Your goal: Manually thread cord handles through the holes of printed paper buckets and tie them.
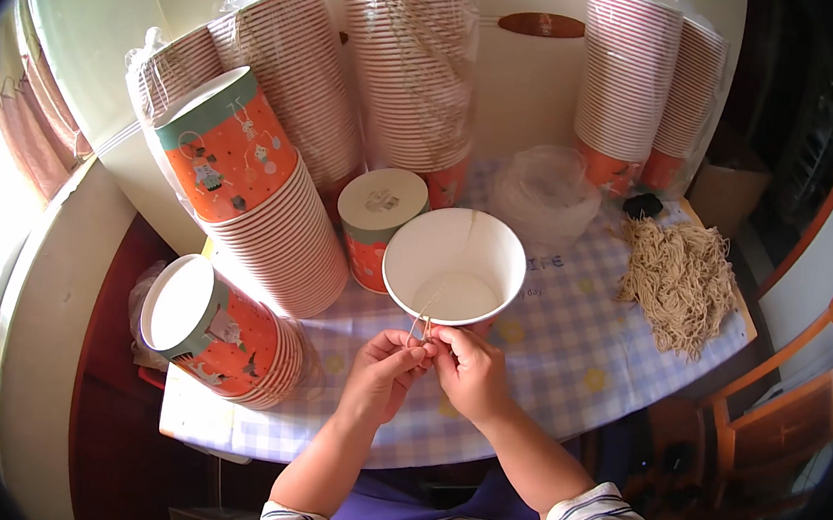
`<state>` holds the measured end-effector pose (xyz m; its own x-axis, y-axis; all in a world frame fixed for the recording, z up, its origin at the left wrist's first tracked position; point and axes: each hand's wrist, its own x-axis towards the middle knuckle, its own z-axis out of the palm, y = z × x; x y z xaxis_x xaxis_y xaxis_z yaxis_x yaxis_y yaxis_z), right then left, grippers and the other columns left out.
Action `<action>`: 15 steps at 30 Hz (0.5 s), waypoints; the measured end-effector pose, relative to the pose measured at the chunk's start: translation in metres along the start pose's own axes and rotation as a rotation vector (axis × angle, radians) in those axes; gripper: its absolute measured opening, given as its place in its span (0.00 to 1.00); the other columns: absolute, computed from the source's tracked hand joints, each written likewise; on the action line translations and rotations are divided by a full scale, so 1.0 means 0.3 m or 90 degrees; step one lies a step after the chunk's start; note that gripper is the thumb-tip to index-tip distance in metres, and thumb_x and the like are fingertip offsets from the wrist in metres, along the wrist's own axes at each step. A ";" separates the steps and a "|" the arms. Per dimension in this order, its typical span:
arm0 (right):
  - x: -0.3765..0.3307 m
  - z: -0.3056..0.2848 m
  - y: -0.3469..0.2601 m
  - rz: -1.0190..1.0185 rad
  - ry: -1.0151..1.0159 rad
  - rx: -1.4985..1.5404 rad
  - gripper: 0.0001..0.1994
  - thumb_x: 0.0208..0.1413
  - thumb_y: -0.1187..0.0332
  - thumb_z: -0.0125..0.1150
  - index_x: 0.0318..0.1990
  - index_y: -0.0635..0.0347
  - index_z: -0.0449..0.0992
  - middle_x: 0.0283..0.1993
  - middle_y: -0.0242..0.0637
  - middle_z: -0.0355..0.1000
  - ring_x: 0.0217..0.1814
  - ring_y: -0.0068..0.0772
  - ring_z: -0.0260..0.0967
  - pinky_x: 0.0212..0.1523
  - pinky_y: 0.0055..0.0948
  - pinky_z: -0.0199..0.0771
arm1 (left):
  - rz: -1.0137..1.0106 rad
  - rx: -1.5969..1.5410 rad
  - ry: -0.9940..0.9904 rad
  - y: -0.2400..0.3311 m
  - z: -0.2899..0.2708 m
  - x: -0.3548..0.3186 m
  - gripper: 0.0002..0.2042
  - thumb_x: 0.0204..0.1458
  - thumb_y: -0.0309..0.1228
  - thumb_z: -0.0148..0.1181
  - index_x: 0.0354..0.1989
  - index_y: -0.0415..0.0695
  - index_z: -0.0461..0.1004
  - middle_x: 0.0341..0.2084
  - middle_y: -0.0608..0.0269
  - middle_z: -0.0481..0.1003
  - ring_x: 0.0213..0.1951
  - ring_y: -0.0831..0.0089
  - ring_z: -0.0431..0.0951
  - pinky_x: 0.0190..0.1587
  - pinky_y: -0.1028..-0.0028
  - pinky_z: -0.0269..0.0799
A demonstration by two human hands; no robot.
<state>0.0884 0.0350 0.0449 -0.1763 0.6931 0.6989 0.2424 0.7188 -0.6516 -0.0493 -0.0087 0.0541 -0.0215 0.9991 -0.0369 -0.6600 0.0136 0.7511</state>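
Note:
A white-lined paper bucket (pixel 487 252) stands before me on the table, its mouth tilted toward me. At its near rim my left hand (pixel 380 375) and my right hand (pixel 476 374) are close together, fingertips pinched on a thin beige cord (pixel 422 323). The cord forms a small loop above the fingers, and a strand seems to run up over the inside of the bucket. Whether the cord passes through the bucket's wall is hidden by my fingers. Just behind the bucket, at its left, sits an upside-down orange paper bucket (pixel 370 246).
Tall nested bucket stacks (pixel 405 68) in plastic line the back and left; more stacks (pixel 626 80) are at back right. A leaning stack (pixel 238 343) is near left. Clear plastic lids or bags (pixel 543 197) and a cord heap (pixel 680 285) lie on the checked tablecloth (pixel 566 375). A wooden chair (pixel 784 396) stands right.

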 end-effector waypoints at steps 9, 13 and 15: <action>0.015 -0.050 -0.009 0.379 -0.152 0.621 0.09 0.60 0.71 0.53 0.43 0.67 0.76 0.34 0.32 0.75 0.34 0.21 0.72 0.38 0.22 0.75 | -0.019 -0.068 -0.045 0.001 -0.010 0.001 0.02 0.54 0.20 0.54 0.34 0.41 0.70 0.33 0.57 0.77 0.35 0.72 0.75 0.41 0.74 0.70; 0.013 -0.053 0.005 0.509 -0.166 0.758 0.09 0.58 0.68 0.57 0.41 0.62 0.77 0.33 0.30 0.75 0.31 0.17 0.70 0.35 0.17 0.71 | -0.029 -0.087 -0.066 -0.002 -0.004 0.002 0.02 0.54 0.20 0.54 0.35 0.40 0.70 0.33 0.57 0.76 0.35 0.72 0.75 0.41 0.74 0.70; 0.010 -0.051 0.011 0.520 -0.165 0.760 0.09 0.58 0.67 0.58 0.41 0.61 0.77 0.32 0.29 0.75 0.31 0.17 0.69 0.33 0.16 0.69 | -0.036 -0.091 -0.075 -0.011 -0.002 0.004 0.02 0.54 0.20 0.54 0.34 0.39 0.70 0.33 0.57 0.76 0.35 0.72 0.75 0.41 0.74 0.71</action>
<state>0.1032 0.0386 0.0495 -0.5741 0.8179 0.0373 -0.5357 -0.3408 -0.7726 -0.0477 -0.0076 0.0512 0.1019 0.9948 0.0074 -0.7578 0.0728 0.6485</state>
